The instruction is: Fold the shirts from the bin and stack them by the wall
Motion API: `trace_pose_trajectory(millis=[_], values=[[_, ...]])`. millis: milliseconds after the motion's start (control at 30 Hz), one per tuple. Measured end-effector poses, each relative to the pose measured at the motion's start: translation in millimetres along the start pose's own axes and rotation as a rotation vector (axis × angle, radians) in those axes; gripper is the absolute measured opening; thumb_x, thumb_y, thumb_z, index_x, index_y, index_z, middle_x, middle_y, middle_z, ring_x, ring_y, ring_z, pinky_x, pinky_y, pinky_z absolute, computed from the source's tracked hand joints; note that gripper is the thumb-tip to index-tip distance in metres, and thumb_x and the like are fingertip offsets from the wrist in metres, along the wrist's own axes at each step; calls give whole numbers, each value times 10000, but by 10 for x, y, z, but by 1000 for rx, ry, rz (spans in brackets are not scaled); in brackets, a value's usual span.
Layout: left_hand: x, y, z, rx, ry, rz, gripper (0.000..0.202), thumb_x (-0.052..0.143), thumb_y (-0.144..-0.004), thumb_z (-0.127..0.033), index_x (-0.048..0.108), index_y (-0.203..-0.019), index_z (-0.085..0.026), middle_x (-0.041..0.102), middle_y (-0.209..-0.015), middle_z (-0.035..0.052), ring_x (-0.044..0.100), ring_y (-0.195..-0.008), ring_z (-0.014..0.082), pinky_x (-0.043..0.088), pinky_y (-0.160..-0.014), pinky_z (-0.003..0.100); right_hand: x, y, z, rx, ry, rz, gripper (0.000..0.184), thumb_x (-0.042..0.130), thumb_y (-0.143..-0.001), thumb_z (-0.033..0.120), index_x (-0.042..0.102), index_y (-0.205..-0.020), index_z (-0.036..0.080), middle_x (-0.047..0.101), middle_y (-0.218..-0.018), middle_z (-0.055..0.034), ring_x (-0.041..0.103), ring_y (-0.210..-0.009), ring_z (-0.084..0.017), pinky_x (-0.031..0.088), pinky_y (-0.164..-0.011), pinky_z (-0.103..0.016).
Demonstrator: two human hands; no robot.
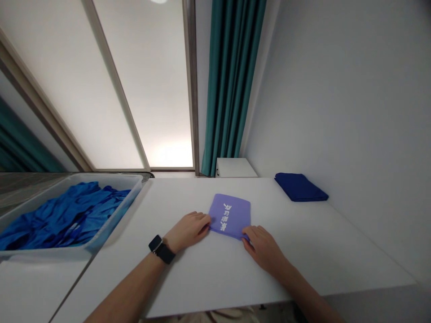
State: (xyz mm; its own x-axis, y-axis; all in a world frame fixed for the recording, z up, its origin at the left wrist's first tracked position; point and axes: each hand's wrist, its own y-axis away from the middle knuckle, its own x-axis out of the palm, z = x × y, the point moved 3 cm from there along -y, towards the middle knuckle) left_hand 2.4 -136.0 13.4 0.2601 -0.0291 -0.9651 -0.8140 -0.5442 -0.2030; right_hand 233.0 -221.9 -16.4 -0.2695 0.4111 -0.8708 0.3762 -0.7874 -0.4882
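A folded purple cloth (230, 214) with white lettering lies flat on the white table (208, 269) in front of me. My left hand (188, 229), with a black watch on its wrist, pinches the cloth's near left corner. My right hand (262, 246) grips the near right corner, fingers curled on the edge. Both forearms reach in from the near edge of the table.
A grey tray (111, 220) heaped with blue cloths stands at the left. A folded dark blue cloth (299, 186) lies at the table's far right by the wall. A small white cabinet (235, 168), a teal curtain (232, 80) and frosted windows stand behind.
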Motion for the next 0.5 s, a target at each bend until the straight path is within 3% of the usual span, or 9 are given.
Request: trace_pose_trajectory(millis=[333,500], values=[[88,14,6,68,-93,18,91,490,-916,-132,508,-914,-222,600,-840,5,573,-750,166,415,-732,288,55,21,-34,100,-13,7,191,437,-781,45,491,-816,224,605,-690,3,530,-626,-172,350,-624,-285],[53,20,-25,94,-41,31,131,486,-877,-100,527,-908,-220,596,-858,16,572,-776,172,416,-756,282,9,35,-43,154,-95,52,187,429,-749,59,491,-809,224,588,-684,0,531,-635,-174,363,-625,-276]])
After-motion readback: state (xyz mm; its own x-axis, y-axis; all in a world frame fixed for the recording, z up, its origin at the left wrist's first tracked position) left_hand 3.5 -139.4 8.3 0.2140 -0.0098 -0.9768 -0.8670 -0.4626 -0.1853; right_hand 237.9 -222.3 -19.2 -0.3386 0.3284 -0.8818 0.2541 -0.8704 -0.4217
